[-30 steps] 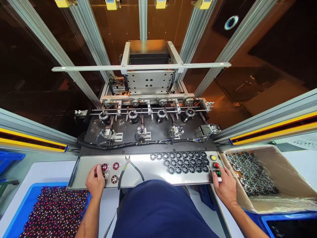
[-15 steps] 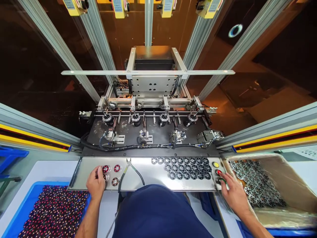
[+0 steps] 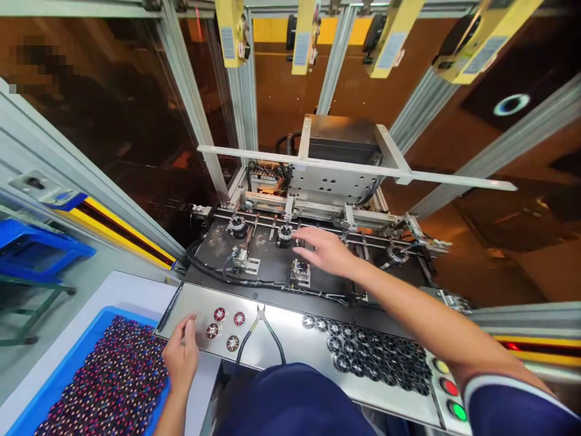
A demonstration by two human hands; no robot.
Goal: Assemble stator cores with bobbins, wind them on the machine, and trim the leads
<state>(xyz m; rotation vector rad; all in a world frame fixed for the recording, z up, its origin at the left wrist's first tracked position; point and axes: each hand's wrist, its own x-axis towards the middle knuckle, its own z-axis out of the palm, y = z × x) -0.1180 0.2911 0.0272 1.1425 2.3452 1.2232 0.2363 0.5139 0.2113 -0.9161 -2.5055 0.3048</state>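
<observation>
My right hand (image 3: pixel 324 251) reaches over the machine's black plate, fingers stretched out. Its fingertips are right beside a round metal-and-black part (image 3: pixel 285 235) on the second holder from the left; whether they touch it I cannot tell. My left hand (image 3: pixel 180 354) is at the left end of the steel tray (image 3: pixel 290 345), loosely curled, with nothing visible in it. To its right lie several small round parts with red and copper-coloured windings (image 3: pixel 213 330). Pliers (image 3: pixel 261 321) with open handles lie beside them. Rows of black ring-shaped parts (image 3: pixel 376 354) cover the tray's right half.
A blue bin (image 3: pixel 104 312) full of wound round parts stands at the left. Yellow, red and lit green buttons (image 3: pixel 459 412) are at the tray's right end. A long metal bar (image 3: pixel 354 168) crosses above the holders. Yellow units (image 3: pixel 302 36) hang overhead.
My right hand has left the buttons and moved up and left to the second holder. My left hand has drawn slightly away from the wound parts. The view has swung left and tilted.
</observation>
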